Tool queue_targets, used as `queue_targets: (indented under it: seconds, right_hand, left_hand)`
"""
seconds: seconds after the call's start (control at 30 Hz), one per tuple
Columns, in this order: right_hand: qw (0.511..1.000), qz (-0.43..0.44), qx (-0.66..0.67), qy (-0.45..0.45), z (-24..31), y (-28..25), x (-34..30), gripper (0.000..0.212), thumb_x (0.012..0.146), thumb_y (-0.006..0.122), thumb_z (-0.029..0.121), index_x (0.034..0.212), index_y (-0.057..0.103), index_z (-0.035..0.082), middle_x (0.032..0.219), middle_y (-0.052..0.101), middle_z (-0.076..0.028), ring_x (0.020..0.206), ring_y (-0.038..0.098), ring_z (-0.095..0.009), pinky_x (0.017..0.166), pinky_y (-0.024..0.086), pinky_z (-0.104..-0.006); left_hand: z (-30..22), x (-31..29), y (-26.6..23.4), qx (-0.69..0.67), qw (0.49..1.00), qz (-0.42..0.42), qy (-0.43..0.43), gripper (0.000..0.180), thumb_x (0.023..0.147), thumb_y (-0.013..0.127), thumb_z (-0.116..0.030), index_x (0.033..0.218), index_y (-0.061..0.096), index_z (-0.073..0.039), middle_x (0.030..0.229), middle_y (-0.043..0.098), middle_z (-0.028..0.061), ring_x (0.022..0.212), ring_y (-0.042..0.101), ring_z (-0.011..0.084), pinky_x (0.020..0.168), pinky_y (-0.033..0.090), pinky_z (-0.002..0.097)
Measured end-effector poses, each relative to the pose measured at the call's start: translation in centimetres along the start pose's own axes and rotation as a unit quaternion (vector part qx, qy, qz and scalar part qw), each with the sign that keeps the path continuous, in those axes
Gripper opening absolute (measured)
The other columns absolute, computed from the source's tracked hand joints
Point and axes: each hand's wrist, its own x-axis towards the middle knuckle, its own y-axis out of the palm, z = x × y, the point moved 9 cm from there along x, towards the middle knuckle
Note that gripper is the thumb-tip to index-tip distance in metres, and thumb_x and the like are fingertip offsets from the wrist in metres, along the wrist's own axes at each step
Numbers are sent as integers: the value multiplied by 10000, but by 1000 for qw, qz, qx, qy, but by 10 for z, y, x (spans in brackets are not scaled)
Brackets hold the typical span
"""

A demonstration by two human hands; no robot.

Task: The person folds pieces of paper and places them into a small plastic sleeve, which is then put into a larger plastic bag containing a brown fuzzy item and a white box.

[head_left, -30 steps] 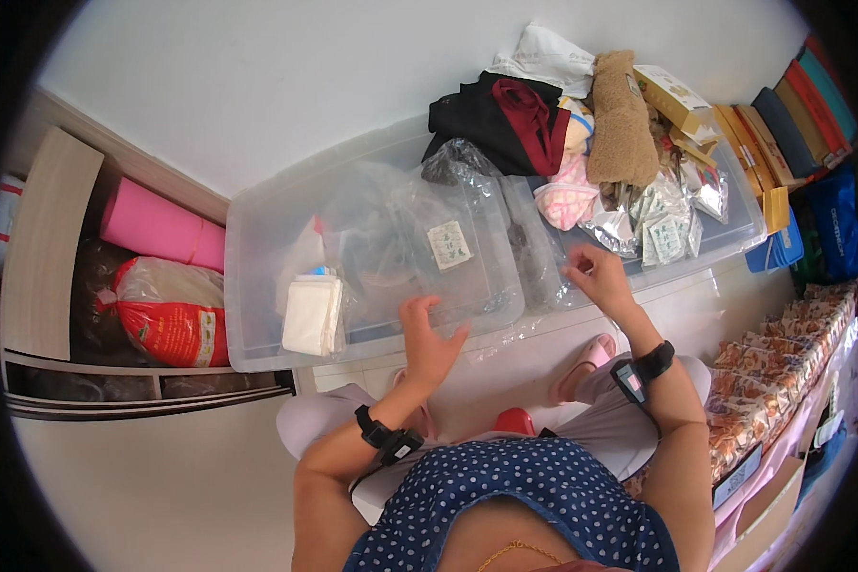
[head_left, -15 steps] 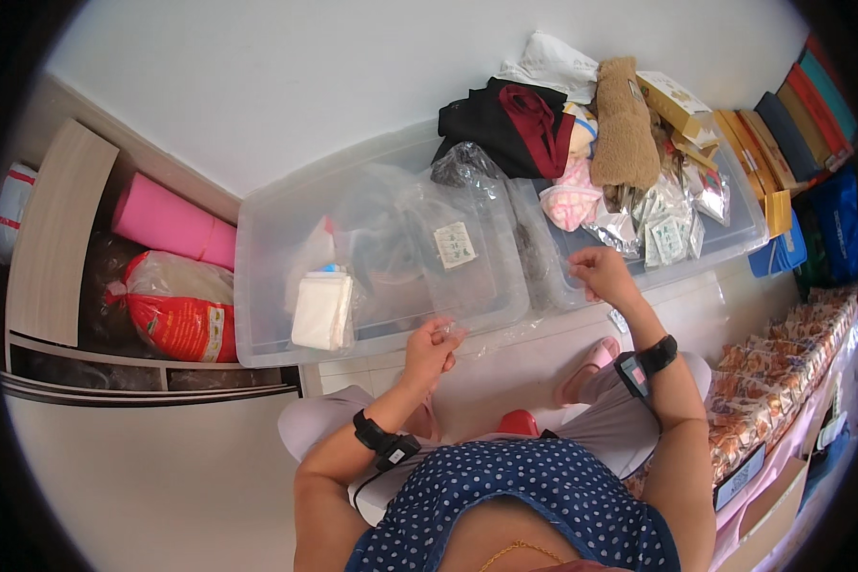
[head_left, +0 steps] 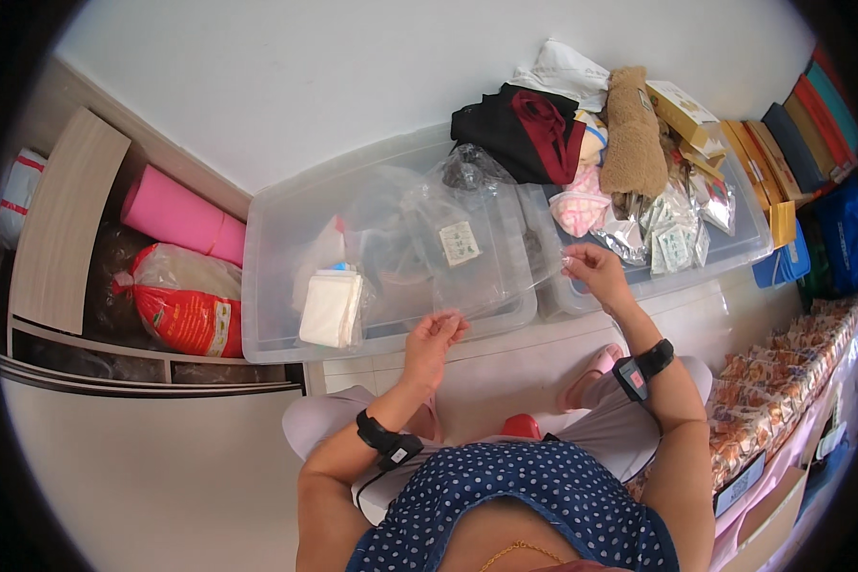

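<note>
My right hand [head_left: 597, 276] is closed in a pinch on the edge of a clear plastic bag [head_left: 494, 272]. The fingers of my left hand [head_left: 436, 343] are pressed together at the bag's near edge. The bag spreads between my hands over a translucent plastic bin [head_left: 262, 319], and its outline is hard to follow. A white paper label [head_left: 459, 243] shows in or under the clear plastic. Left of it, a folded cream-white stack [head_left: 331, 309] in clear wrapping lies on the bin. Dark crumpled plastic [head_left: 469, 169] sits behind the label.
A second translucent bin [head_left: 744, 246] at right bears black and maroon cloth [head_left: 517, 129], a brown fuzzy roll [head_left: 633, 133] and several small clear packets [head_left: 675, 238]. An open drawer at left holds a pink roll [head_left: 181, 214] and a red bag [head_left: 176, 315].
My right hand has drawn slightly toward the left, and my left hand has risen a little. The bag's near edge now stretches more visibly between them. The whole view has shifted slightly.
</note>
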Motion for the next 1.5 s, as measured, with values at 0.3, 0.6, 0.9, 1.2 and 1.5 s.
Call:
queue_targets:
  seconds: [0.3,0.6,0.9,1.2,1.5]
  right_hand:
    - [994,12,38,-99,3,-1,13,120,875,659,130,824,611,33,793,582,51,709,474,-27,636,376,-184]
    - [983,-8,-159,-90,-29,-24,22,221,733,768,131,845,608,28,797,612,-33,753,547,-92,690,447,-243]
    - [748,37,-391,-536,84,42,-71,340,686,718,141,995,619,39,969,608,-92,849,565,-311,760,487,-380]
    - [752,169,-435,-465,47,131,-76,306,805,617,114,1091,600,6,1204,574,-142,1185,507,-314,981,434,-411]
    - [778,52,-514,-358,57,133,-37,303,809,630,183,1072,620,32,1086,588,-157,1069,532,-333,888,448,-433]
  left_hand:
    - [-27,5,-3,213,954,-24,210,132,899,634,-111,989,612,-16,932,650,49,907,618,148,811,469,259]
    - [-50,-14,30,466,820,-100,318,225,778,687,-87,982,610,-34,1051,606,105,992,558,297,881,431,387]
    - [-68,-29,73,594,639,14,488,249,736,678,-87,981,633,-74,1023,598,70,1043,520,302,886,398,428]
    - [-79,-26,80,522,690,-15,501,238,784,646,-98,1017,651,-51,1011,606,89,976,549,317,806,429,414]
    - [-84,-36,94,546,661,-10,515,235,816,637,-126,1038,658,-52,1004,595,59,960,543,268,844,381,412]
